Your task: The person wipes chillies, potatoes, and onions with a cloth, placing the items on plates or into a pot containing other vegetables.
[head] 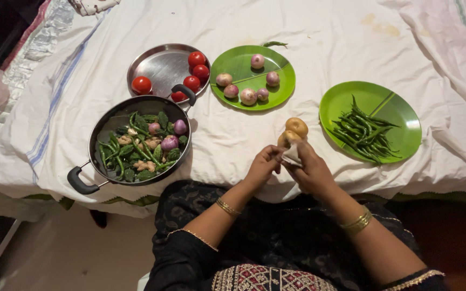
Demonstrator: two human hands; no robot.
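Both hands (292, 164) pinch, seemingly, a potato (287, 139).

Both forearms reaching forward from the lower edge, converging at the middle. Left hand (262, 164) curled, fingertips pinched together toward the right. Right hand (309, 170) cupped, fingers bent inward, knuckles up. Hands touching at the fingertips, wrists bent slightly, bangle on each wrist.

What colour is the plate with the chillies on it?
Bright green plate, holding green chillies; head view.
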